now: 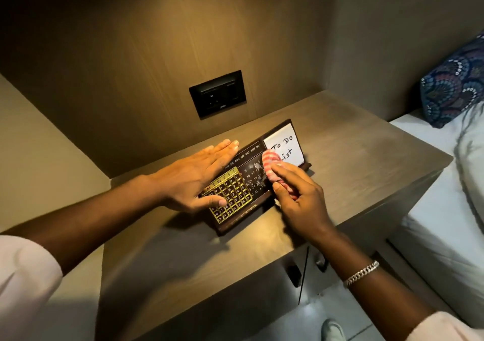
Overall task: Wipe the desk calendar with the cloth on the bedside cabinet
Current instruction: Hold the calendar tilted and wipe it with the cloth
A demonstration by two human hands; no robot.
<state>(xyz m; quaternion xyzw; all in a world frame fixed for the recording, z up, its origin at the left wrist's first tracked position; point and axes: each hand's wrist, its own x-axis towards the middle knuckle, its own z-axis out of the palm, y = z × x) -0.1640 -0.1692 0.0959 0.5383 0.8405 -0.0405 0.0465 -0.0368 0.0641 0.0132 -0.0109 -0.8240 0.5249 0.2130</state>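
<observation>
A dark brown desk calendar [243, 188] with a gold sliding date grid and a white "To Do List" note card stands on the bedside cabinet [353, 162]. My left hand [199, 178] rests on its left end, fingers flat along the top edge and thumb on the gold grid, steadying it. My right hand [296, 194] is closed on a bunched red-and-white checked cloth [271, 163], pressing it against the calendar's face between the numbers and the note card. Pale smudges show on the numbers just left of the cloth.
A black socket plate [218, 94] is set in the wooden back panel behind the calendar. A bed [445, 209] with a patterned pillow [455, 83] lies to the right. Cabinet doors with handles [293, 275] are below the top.
</observation>
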